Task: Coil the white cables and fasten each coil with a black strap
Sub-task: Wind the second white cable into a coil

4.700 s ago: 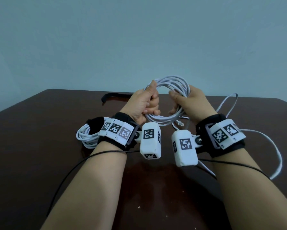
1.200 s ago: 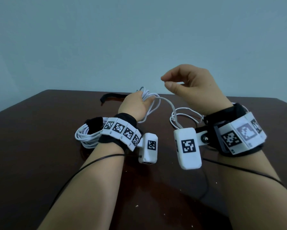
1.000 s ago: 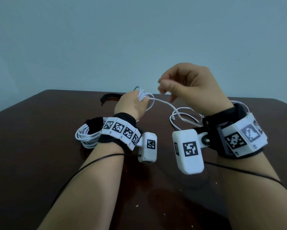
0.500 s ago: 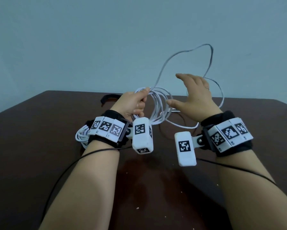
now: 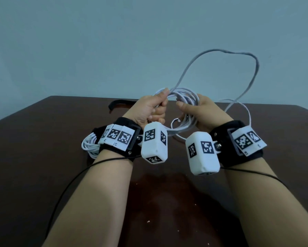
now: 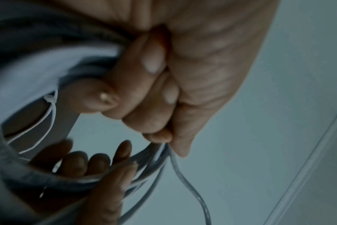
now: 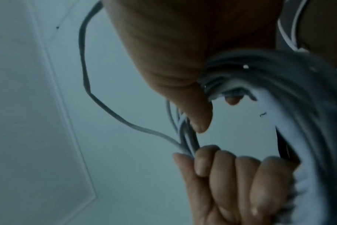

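Observation:
A half-wound coil of white cable (image 5: 183, 94) is held above the table between both hands. My left hand (image 5: 155, 107) grips its left side in a fist, shown close in the left wrist view (image 6: 154, 85). My right hand (image 5: 205, 111) grips the coil's right side, thumb pointing left; its fingers (image 6: 98, 164) curl round the strands. A loose loop of the same cable (image 5: 253, 59) arches high to the right. Behind my left wrist lies a finished coil (image 5: 89, 147) bound by a black strap. A loose black strap (image 5: 114, 104) lies at the table's far edge.
The dark brown table (image 5: 42, 157) ends at a pale blue wall. Thin black wires run from both wristbands along my forearms. More slack white cable (image 5: 246, 111) trails down behind my right wrist.
Half a second ago my right hand was open with spread fingers beside the coil; now it has closed on the coil's right side. The loose loop still hangs in the air.

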Available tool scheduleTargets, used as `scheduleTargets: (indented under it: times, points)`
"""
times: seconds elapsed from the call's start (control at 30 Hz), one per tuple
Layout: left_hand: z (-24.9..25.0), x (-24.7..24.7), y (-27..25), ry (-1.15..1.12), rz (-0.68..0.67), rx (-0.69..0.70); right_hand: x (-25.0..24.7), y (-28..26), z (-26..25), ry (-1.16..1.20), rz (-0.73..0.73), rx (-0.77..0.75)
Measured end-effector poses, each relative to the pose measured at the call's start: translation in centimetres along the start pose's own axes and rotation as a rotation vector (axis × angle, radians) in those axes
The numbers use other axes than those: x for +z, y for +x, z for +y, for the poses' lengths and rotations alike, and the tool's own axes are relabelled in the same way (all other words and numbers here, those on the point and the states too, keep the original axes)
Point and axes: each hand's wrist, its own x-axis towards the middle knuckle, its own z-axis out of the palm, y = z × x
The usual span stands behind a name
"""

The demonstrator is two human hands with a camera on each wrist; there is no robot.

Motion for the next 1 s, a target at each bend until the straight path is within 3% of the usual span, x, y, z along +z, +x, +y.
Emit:
scheduleTargets:
  times: [0.13, 0.27, 0.37, 0.53, 0.63, 0.77, 0.9, 1.0]
  points:
    - [-0.2, 0.6, 0.2, -0.011, 0.041, 0.000, 0.3, 0.6, 0.6, -0.175, 0.114, -0.004]
    - [-0.4, 0.8, 0.3, -0.065, 0.000, -0.032, 0.4, 0.8, 0.7, -0.143, 0.200, 0.016]
    - [-0.2, 0.9, 0.4, -0.065, -0.004, -0.028, 0.5, 0.7, 0.6, -0.093, 0.205, 0.002]
    - [0.1, 0.4, 0.3, -0.037, 0.016, -0.032, 0.0, 1.0, 0.5, -0.204, 0.154, -0.025]
    - [0.0, 0.1, 0.3, -0.010, -0.003, -0.048, -0.8, 1.0, 0.0, -0.182, 0.404, -0.071]
    - [-0.2, 0.0, 0.4, 0.049, -0.032, -0.082, -1.9, 0.5, -0.1, -0.234, 0.781, -0.241]
    - [-0.2, -0.3, 0.2, 0.141, -0.039, -0.088, -2.0, 0.0, -0.1, -0.378, 0.955, -0.327]
    - [-0.2, -0.9, 0.1, 0.182, -0.058, -0.119, -2.0, -0.6, -0.5, -0.371, 0.991, -0.297]
